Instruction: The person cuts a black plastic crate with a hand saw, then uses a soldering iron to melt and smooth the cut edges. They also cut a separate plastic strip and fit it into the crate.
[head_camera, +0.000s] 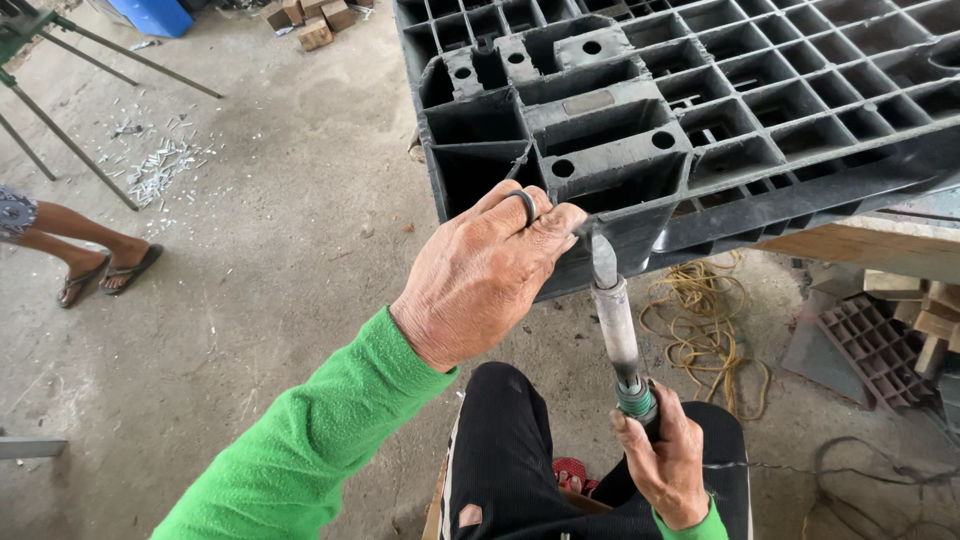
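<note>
Against black gridded pallet (700, 110), left hand (480, 275) pinching plastic strip; right hand (665, 455) gripping flat-tipped metal tool (615, 320).

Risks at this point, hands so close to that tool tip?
1. The left hand pinches a thin strip right beside the tool tip at the pallet corner; a slip could hit the fingers.
2. The cable on the floor by the knees could snag.
</note>
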